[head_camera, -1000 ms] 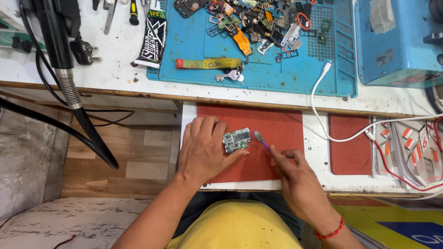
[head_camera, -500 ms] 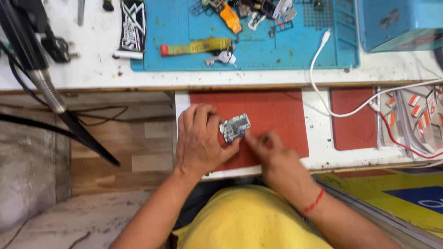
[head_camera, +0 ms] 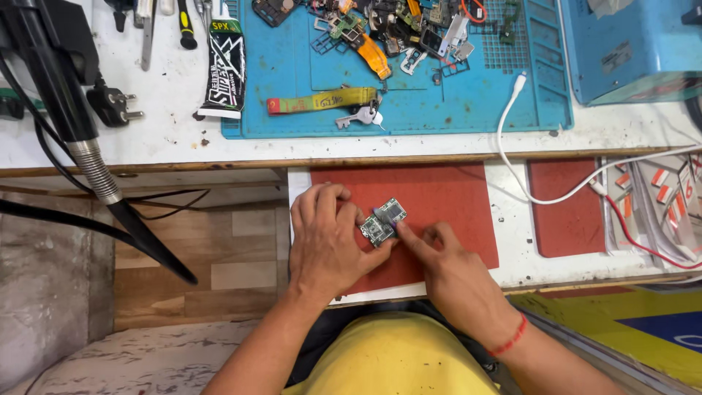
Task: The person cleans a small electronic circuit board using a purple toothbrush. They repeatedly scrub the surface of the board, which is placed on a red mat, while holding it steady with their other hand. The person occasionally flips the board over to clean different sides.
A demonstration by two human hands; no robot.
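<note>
A small green circuit board (head_camera: 382, 222) lies on a red mat (head_camera: 439, 197) on a pull-out shelf. My left hand (head_camera: 325, 241) holds the board's left edge between thumb and fingertips. My right hand (head_camera: 446, 267) has its index finger stretched out, the tip touching the board's lower right edge; the other fingers are curled. Whether the right hand still holds a thin tool is hidden by the fingers.
A blue work mat (head_camera: 395, 66) on the white bench holds several loose phone parts, a yellow strap (head_camera: 322, 100) and keys. A white cable (head_camera: 512, 146) runs over the shelf. A black stand arm (head_camera: 80, 139) crosses the left. A second red mat (head_camera: 567, 208) lies to the right.
My right hand held a thin purple-tipped tool near the board a second ago; now its index finger presses the board instead. The left hand has stayed on the board. The camera shifted slightly.
</note>
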